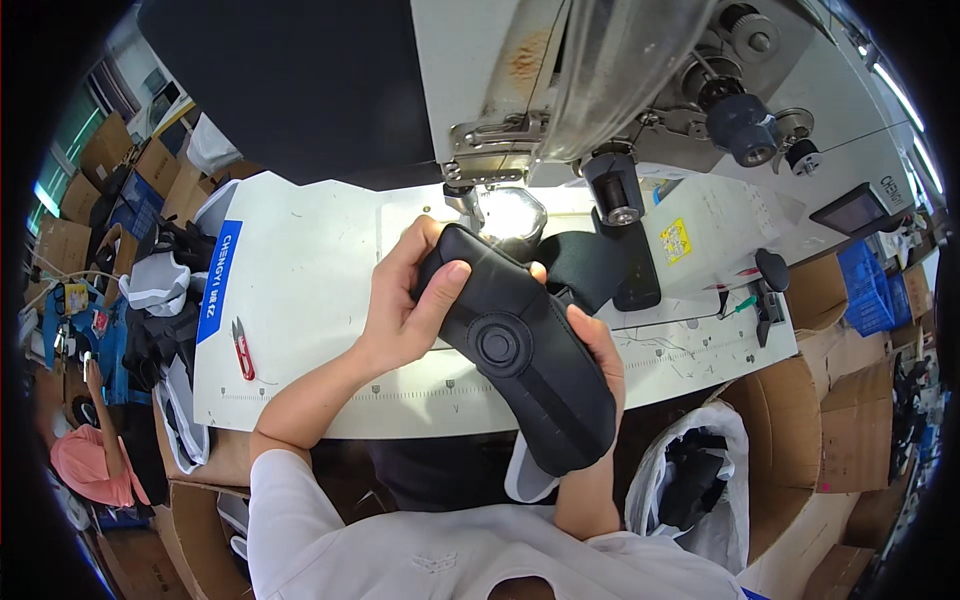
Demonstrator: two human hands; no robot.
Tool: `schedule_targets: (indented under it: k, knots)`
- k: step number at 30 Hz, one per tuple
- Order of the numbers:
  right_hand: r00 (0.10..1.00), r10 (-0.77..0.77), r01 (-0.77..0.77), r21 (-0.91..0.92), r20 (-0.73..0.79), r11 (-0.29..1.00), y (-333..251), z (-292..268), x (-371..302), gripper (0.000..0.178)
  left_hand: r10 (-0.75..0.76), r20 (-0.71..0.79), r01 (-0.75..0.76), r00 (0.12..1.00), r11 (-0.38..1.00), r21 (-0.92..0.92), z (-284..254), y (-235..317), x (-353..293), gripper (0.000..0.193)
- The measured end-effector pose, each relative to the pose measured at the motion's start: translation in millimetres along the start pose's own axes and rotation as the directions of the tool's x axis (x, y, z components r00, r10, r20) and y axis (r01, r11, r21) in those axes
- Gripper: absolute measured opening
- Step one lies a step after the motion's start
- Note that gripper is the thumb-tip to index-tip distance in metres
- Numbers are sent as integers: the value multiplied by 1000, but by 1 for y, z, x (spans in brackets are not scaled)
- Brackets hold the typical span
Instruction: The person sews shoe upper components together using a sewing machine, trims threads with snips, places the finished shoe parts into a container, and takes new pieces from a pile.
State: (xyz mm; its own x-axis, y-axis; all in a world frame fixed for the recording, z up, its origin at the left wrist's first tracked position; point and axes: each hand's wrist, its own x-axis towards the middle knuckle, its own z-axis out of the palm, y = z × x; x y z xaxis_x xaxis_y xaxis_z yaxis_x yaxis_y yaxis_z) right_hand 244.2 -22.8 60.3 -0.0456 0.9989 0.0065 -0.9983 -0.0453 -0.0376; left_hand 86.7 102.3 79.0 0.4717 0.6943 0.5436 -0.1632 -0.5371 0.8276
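Observation:
A curved black leather-like padded piece [540,385] with a round stitched disc is held up over the front of a sewing machine's white table [310,280]. My left hand [405,305] grips its upper left end, thumb on top and fingers mostly hidden behind. My right hand [601,360] is closed around its right edge, with much of the hand hidden underneath. A wide black strap [582,268] lies behind the piece, toward the machine. Below the piece's lower end, a light grey flap [528,475] shows; whether it is attached I cannot tell.
The sewing machine's head [490,90] overhangs the table, its needle area brightly lit. Red-handled thread snips [243,350] lie at the left. Black and grey pieces [170,290] are heaped beyond the left edge. A lined carton [740,460] stands near right. Another person [95,460] sits far left.

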Motion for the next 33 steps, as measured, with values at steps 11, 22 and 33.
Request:
schedule_targets:
  k: [11, 22, 33]
  knots:
    - [624, -678, 458, -884, 390, -87, -32, 33, -51, 29, -66, 81, 62, 995, 997, 51, -21, 38, 7, 19]
    - [964, -245, 105, -994, 106, -16, -1, 37, 30, 22, -389, 73, 389, 918, 921, 20, -23, 19, 23, 25]
    - [920, -381, 197, -952, 95, 236, 2, 24, 61, 10, -222, -40, 225, 974, 971, 87, -28, -13, 50, 12]
